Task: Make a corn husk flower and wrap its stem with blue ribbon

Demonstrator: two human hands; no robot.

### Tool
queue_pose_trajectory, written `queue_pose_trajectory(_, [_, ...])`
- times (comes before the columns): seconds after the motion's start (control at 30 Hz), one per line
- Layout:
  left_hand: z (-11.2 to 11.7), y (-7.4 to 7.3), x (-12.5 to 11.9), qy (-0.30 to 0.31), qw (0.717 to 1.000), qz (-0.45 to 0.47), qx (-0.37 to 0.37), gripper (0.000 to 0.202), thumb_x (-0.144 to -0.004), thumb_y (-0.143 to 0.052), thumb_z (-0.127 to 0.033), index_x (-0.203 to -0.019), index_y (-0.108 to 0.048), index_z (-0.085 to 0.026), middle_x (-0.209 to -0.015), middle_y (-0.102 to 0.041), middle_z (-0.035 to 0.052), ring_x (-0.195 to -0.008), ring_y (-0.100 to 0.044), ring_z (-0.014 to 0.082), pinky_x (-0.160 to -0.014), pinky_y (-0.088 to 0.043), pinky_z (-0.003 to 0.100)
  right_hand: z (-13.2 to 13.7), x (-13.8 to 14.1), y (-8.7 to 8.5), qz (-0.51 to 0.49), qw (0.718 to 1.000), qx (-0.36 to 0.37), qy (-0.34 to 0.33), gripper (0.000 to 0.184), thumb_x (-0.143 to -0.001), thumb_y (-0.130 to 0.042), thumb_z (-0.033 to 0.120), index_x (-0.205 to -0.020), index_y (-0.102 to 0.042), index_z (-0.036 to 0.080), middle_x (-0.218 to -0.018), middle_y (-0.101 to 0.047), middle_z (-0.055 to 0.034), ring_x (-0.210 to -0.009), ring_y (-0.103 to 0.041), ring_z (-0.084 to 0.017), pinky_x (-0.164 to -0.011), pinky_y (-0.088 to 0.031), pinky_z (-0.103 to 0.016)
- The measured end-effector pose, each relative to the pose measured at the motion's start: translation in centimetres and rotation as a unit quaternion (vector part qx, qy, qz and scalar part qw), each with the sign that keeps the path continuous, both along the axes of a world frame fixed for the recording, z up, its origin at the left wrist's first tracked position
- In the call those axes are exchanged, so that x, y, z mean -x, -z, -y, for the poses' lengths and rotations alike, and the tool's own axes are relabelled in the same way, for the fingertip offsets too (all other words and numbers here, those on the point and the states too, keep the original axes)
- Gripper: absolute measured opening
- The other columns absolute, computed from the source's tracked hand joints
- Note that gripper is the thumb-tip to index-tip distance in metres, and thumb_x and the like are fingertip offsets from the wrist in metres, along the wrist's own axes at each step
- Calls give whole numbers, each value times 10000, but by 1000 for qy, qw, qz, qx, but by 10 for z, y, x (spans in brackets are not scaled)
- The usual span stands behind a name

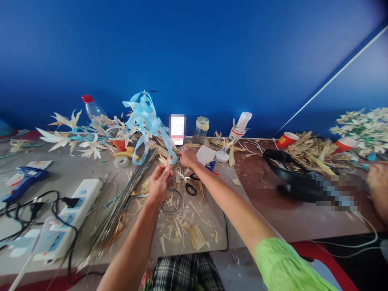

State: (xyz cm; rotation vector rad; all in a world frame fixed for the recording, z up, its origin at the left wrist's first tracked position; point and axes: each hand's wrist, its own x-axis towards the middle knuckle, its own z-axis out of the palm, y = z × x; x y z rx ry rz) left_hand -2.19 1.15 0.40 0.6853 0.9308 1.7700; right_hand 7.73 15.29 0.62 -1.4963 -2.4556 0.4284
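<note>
Left of the black-handled metal scissors (184, 176), the left hand (160, 180) pinches a pale, pointed dried-husk piece (164, 160) between thumb and fingers; its long axis runs away from the person, tips up and leaning left. Beyond the scissors, the right hand (188, 157) has fingers bunched; whether they grip anything, I cannot tell.

1 small, pale husk piece (164, 161) with pointed tips pokes up from the left fingers (165, 173).
</note>
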Motion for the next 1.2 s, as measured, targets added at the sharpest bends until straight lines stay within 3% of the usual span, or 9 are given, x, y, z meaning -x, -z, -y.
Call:
queue_pose_trajectory(0.27, [0, 2, 0, 12, 1000, 18, -2, 220, -689, -715, -292, -771, -539, -188, -654, -551, -33, -613, -504, 80, -640, -408, 218, -10, 9, 12, -61, 997, 16, 37, 228, -789, -511, 189, -907, -682, 95, -1143, -566, -199, -1002, -568, -275, -856, -419, -346])
queue_pose_trajectory(0.47, [-1, 3, 0, 13, 1000, 22, 3, 221, -690, -718, -301, -767, -548, -182, -665, -560, -28, -610, -502, 78, -630, -406, 213, -23, -10, 0, -207, 972, 51, 101, 144, -729, -532, 190, -755, -661, 131, -848, -657, -91, -836, -590, -195, -761, -421, -279])
queue_pose_trajectory(0.67, [0, 4, 0, 11, 1000, 13, 10, 232, -679, -724, -308, -767, -550, -182, -665, -556, -27, -606, -510, 78, -618, -414, 213, -25, -25, -6, -396, 897, 136, 145, 160, -691, -545, 315, -720, -588, 165, -596, -576, 18, -533, -497, -106, -531, -376, -230])
queue_pose_trajectory(0.87, [-1, 7, 0, 16, 1000, 6, 12, 219, -702, -709, -307, -773, -544, -182, -671, -557, -26, -589, -499, 72, -589, -396, 202, -10, -34, -22, -512, 817, 254, 76, 179, -668, -582, 338, -664, -505, 176, -632, -592, 2, -445, -423, -63, -435, -334, -209])
queue_pose_trajectory(0.9, [-2, 7, 0, 17, 1000, 6, 12, 214, -708, -705, -307, -771, -544, -182, -672, -559, -25, -590, -500, 74, -588, -395, 202, -5, -36, -24, -531, 798, 279, 60, 189, -655, -604, 333, -663, -503, 173, -652, -604, -4, -439, -416, -57, -428, -327, -207])
queue_pose_trajectory(0.97, [-2, 7, -1, 21, 1000, 8, 8, 204, -714, -700, -303, -769, -546, -180, -674, -563, -23, -599, -505, 75, -595, -395, 203, 8, -39, -27, -589, 730, 344, 31, 209, -617, -659, 299, -678, -506, 170, -650, -603, 5, -418, -394, -44, -411, -293, -198])
queue_pose_trajectory(1.03, [-2, 6, -1, 24, 1000, 14, 3, 199, -709, -704, -295, -770, -555, -178, -669, -562, -23, -601, -507, 74, -601, -394, 202, 23, -41, -29, -622, 690, 370, 19, 232, -591, -694, 273, -721, -531, 170, -612, -586, 30, -395, -382, -38, -402, -262, -192])
queue_pose_trajectory(1.1, [-2, 5, -2, 26, 999, 20, -2, 202, -697, -714, -289, -765, -562, -175, -659, -560, -26, -594, -506, 73, -601, -394, 204, 38, -42, -30, -628, 683, 373, 10, 268, -583, -707, 267, -793, -574, 168, -594, -572, 46, -380, -367, -31, -399, -238, -190])
queue_pose_trajectory(1.2, [-3, 6, -3, 29, 999, 22, -8, 193, -696, -716, -282, -752, -568, -172, -650, -560, -26, -588, -509, 74, -606, -402, 210, 58, -43, -31, -609, 711, 350, 24, 271, -576, -715, 281, -784, -597, 153, -581, -557, 50, -377, -337, -20, -395, -195, -191])
